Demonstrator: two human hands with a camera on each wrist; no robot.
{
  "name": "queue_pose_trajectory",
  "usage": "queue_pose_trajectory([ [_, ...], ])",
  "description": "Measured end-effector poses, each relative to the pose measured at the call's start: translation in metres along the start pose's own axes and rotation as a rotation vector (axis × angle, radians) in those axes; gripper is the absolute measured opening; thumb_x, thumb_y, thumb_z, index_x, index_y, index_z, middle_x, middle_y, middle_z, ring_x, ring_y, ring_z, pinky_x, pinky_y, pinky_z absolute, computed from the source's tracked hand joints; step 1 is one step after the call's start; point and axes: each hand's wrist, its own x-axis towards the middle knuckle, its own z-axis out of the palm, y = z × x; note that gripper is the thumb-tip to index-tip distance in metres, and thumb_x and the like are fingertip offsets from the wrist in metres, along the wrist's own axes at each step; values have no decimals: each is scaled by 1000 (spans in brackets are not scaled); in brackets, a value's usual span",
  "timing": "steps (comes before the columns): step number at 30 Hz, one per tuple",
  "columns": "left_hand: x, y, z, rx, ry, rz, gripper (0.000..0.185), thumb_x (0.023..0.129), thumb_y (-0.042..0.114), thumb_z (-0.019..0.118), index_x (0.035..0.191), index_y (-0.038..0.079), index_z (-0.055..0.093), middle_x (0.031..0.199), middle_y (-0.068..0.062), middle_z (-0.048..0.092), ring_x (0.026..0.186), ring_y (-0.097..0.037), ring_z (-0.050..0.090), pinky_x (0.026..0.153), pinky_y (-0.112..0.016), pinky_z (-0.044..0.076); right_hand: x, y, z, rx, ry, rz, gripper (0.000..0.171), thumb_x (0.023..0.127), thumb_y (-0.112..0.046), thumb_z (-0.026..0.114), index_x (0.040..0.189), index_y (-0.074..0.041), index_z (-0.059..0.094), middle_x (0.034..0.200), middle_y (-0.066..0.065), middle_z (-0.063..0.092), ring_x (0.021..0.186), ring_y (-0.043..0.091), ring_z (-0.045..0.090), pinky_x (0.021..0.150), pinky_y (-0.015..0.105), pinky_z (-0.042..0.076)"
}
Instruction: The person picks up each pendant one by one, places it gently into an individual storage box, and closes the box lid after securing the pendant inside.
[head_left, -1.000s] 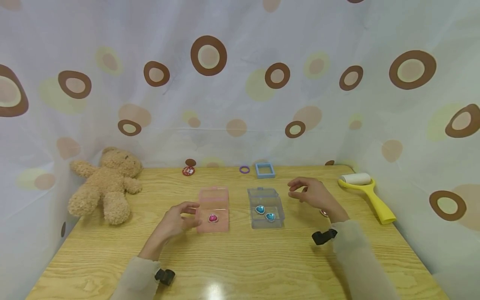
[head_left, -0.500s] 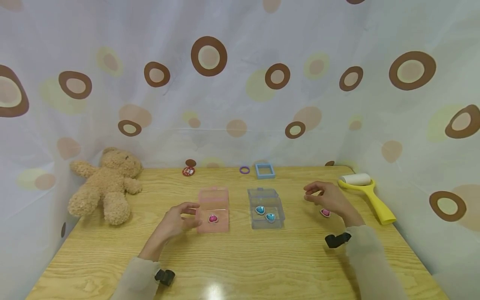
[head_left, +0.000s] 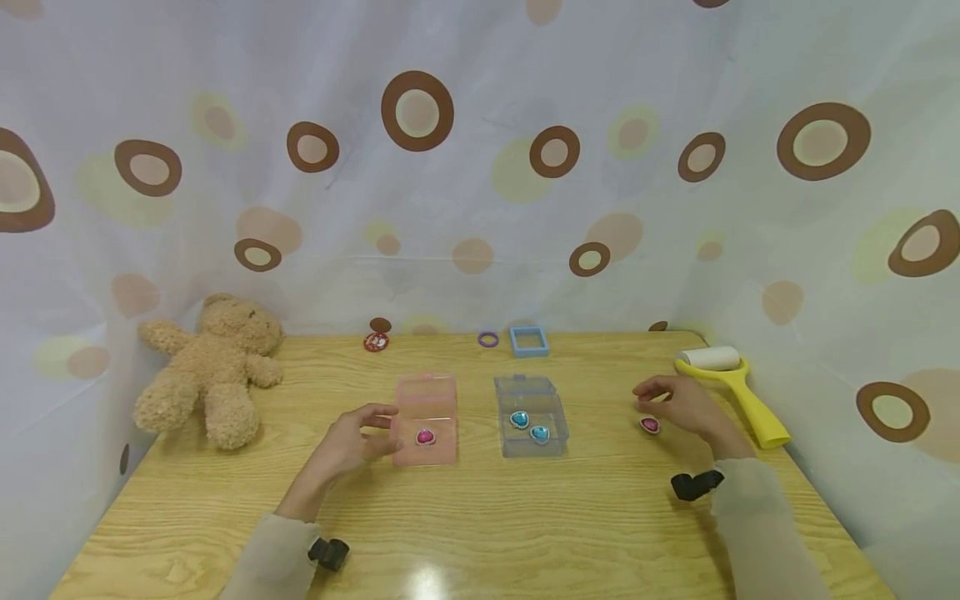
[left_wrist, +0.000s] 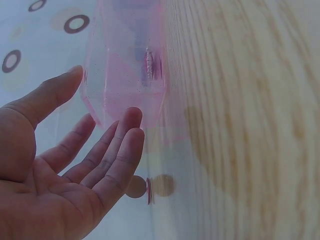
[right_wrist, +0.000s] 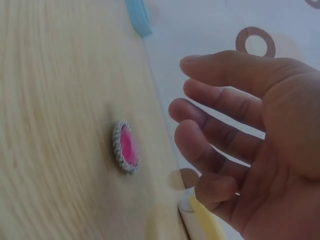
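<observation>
A translucent pink box (head_left: 442,454) lies with its lid folded back, one pink gem (head_left: 425,437) inside. My left hand (head_left: 351,443) is at its left side, fingers relaxed and fingertips right at the wall; the left wrist view shows the hand (left_wrist: 75,175) holding nothing. To the right, a translucent blue-grey box (head_left: 555,407), lid back too, contains two blue gems (head_left: 519,420). My right hand (head_left: 681,406) hovers over another pink gem (head_left: 649,426) on the table. In the right wrist view this gem (right_wrist: 127,147) has a beaded silver rim, and the loosely bent fingers are apart from it.
A teddy bear (head_left: 217,367) lies at the table's left. Along the back edge are a red round piece (head_left: 377,342), a purple ring (head_left: 488,339) and a light blue square frame (head_left: 530,351). A yellow-handled lint roller (head_left: 753,408) lies at the right edge.
My right hand has moved right, away from the blue-grey box, to above the loose pink gem, which it partly hid at first. The left hand has stayed put.
</observation>
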Motion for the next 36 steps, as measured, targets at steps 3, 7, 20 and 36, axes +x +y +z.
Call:
queue_pose_trajectory([
  [3, 0, -1, 0, 4, -1, 9, 55, 89, 17, 76, 138, 3, 55, 129, -24, 62, 107, -36, 68, 80, -40, 59, -3, 6, 1, -2, -9, 20, 28, 95, -23, 68, 116, -4, 70, 103, 10, 72, 86, 17, 63, 70, 29, 50],
  [7, 0, -1, 0, -2, -5, 11, 56, 89, 18, 76, 138, 3, 55, 130, -25, 62, 107, -35, 68, 80, -40, 59, -6, 12, 2, 12, -38, 72, 29, 95, -24, 68, 116, -5, 70, 105, 11, 71, 84, 16, 63, 69, 29, 51],
  [20, 0, 0, -1, -7, -7, -4, 55, 89, 19, 76, 138, 3, 55, 131, -25, 61, 106, -34, 68, 79, -38, 59, -11, 27, 9, -21, -88, 140, 33, 87, -25, 76, 114, -8, 70, 103, 8, 69, 88, 17, 61, 73, 31, 48],
  [36, -1, 1, 0, -27, -13, -4, 55, 89, 18, 76, 138, 3, 55, 131, -25, 61, 106, -34, 68, 79, -38, 59, -8, 29, 11, -117, -98, 107, 31, 81, -27, 81, 106, -10, 73, 95, 3, 69, 85, 15, 59, 74, 32, 46],
])
